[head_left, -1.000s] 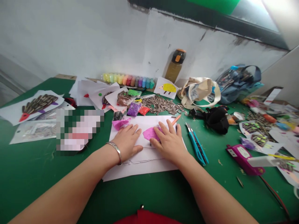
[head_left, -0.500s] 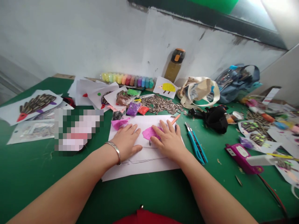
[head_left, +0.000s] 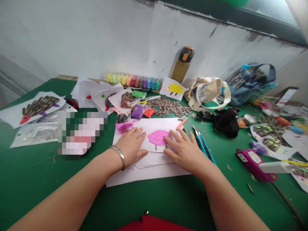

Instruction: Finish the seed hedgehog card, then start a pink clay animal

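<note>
A flat pink patch of modelling clay (head_left: 157,138) lies on a white sheet of paper (head_left: 149,123), with short dark drawn legs below it. My left hand (head_left: 132,146) rests on the paper left of the patch, fingers spread and holding nothing. My right hand (head_left: 184,147) lies with fingers apart at the patch's right edge, its fingertips touching or just over the clay. Beyond my left fingertips is a loose pink clay piece (head_left: 123,127). An orange pencil (head_left: 182,123) lies beyond my right hand. The blue utility knife (head_left: 204,146) is partly hidden behind that hand.
Sunflower seeds (head_left: 167,106) are heaped behind the paper, beside a purple clay packet (head_left: 138,111). A drink bottle (head_left: 181,65), a cream bag (head_left: 208,93) and a black cloth item (head_left: 226,123) stand further back. A magenta device (head_left: 255,165) with a cable sits at right.
My right hand has slid right, off most of the pink clay, uncovering the patch and now covering part of the knife. My left hand has stayed nearly in place.
</note>
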`<action>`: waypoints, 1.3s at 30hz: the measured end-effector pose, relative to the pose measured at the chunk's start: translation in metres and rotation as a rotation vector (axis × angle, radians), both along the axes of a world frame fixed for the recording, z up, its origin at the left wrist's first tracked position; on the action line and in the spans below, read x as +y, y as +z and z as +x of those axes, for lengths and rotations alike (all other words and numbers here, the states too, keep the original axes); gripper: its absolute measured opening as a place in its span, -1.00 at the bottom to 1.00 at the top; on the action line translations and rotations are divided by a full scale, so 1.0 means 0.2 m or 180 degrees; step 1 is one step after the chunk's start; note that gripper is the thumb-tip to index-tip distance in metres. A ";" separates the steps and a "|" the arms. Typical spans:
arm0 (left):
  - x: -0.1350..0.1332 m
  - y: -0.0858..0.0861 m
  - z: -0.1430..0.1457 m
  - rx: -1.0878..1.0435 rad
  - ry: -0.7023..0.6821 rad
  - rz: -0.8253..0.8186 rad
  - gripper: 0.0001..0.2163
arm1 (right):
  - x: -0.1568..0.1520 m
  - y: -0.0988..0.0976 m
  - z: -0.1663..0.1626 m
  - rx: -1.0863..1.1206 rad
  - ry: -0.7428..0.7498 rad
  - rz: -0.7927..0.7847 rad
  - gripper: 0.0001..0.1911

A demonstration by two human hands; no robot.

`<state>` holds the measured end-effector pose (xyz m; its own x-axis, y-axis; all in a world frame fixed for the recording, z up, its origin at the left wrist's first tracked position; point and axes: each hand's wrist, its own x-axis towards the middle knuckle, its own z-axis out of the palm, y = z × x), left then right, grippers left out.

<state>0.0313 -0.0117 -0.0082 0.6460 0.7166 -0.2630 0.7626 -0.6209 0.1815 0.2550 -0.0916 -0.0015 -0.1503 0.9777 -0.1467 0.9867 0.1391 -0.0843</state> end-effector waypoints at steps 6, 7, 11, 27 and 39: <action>0.00 -0.01 0.00 0.0037 -0.0033 0.0003 -0.37 | 0.00 0.01 -0.01 -0.0016 -0.0071 0.0115 -0.43; 0.00 0.00 0.00 0.0060 -0.0034 -0.0003 -0.37 | 0.00 0.01 0.00 -0.0024 -0.0085 0.0154 -0.44; 0.00 0.00 0.00 0.0138 -0.0044 0.0013 -0.36 | 0.00 0.00 -0.01 -0.0043 0.0080 0.0150 -0.44; 0.00 0.00 0.00 0.0152 -0.0073 0.0058 -0.36 | -0.01 0.00 -0.01 -0.0060 0.0059 0.0342 -0.50; 0.01 -0.04 -0.01 -0.0142 -0.0041 0.0176 -0.40 | -0.01 0.03 0.01 0.0008 -0.0003 0.0178 -0.54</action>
